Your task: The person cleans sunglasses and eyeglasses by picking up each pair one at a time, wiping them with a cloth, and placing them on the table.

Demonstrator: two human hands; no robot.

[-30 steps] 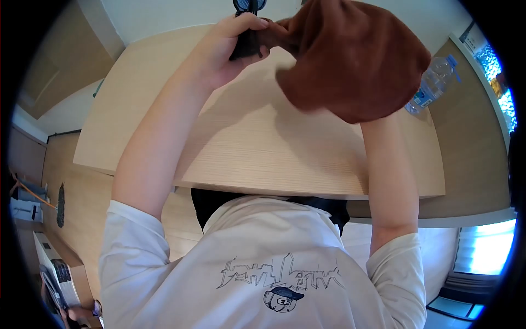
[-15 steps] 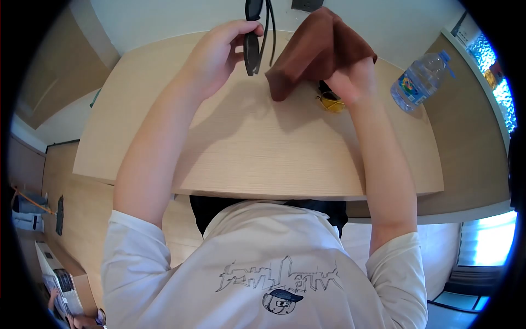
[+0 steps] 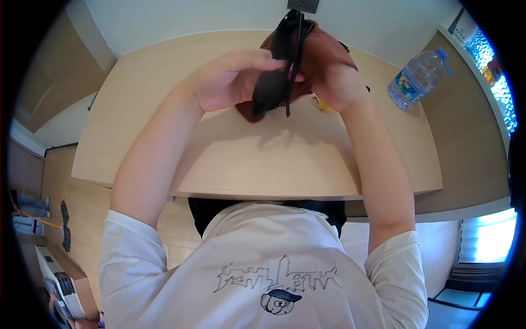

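Black sunglasses are in my left hand, its fingers closed around the frame, with the dark lenses to the left and the folded temples to the right. Directly behind them hangs a brown cloth, gripped by my right hand, whose fingers are mostly covered by the fabric. In this view the sunglasses overlap the cloth. Beneath my right hand, a pair of yellow-lensed glasses lies on the table, largely hidden.
A clear plastic water bottle with a blue cap stands on the right of the light wooden table. A wall socket is behind it. On the floor at left are a mop and a person's legs.
My left hand has brought the sunglasses down and right, in front of the cloth. My right hand has shifted slightly left and down, so both hands are closer together.
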